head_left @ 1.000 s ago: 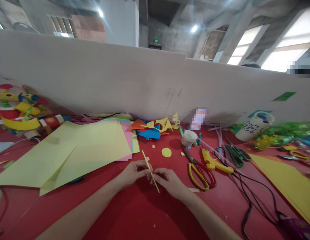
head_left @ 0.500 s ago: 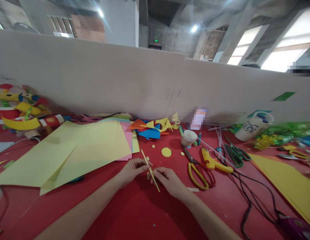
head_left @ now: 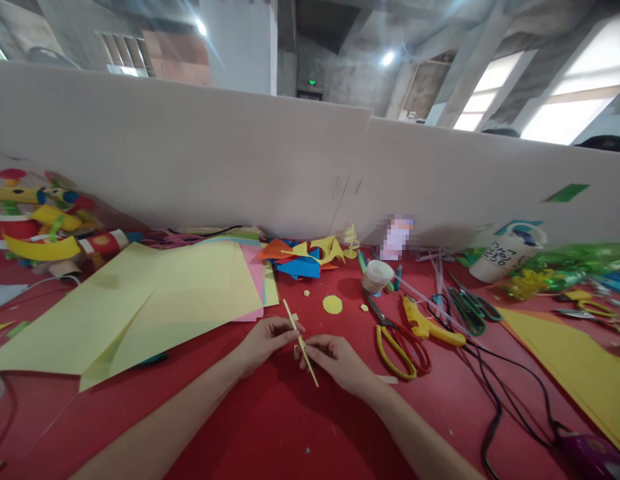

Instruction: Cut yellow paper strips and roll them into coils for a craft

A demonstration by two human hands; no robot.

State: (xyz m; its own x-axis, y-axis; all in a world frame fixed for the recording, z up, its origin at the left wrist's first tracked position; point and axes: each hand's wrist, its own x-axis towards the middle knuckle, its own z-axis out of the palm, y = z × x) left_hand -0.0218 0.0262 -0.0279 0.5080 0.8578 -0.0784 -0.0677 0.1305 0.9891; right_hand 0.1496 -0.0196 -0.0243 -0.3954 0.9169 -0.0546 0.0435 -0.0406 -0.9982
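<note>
Between my two hands a thin yellow paper strip (head_left: 289, 310) is held at a slant, its far end up and to the left. My left hand (head_left: 268, 339) pinches it near the middle, thumb and fingers closed. Just below that, my right hand (head_left: 334, 360) pinches the same strip from the right. Beyond them on the red table lie a yellow paper disc (head_left: 333, 305), a small yellow star (head_left: 365, 308) and another little star (head_left: 307, 293). A small pale scrap (head_left: 297, 351) shows partly between the hands.
Large yellow sheets (head_left: 180, 293) cover the left side. To the right are red-and-yellow-handled scissors (head_left: 396, 350), a yellow glue gun (head_left: 430, 327) with black cords, a small white cup (head_left: 378, 276) and green scissors (head_left: 467, 310). A white partition (head_left: 215, 160) stands behind, with coloured paper scraps (head_left: 300, 267) before it.
The yellow strip has tilted very slightly, its near end a touch lower and to the left. Both hands keep their pinch and have barely moved.
</note>
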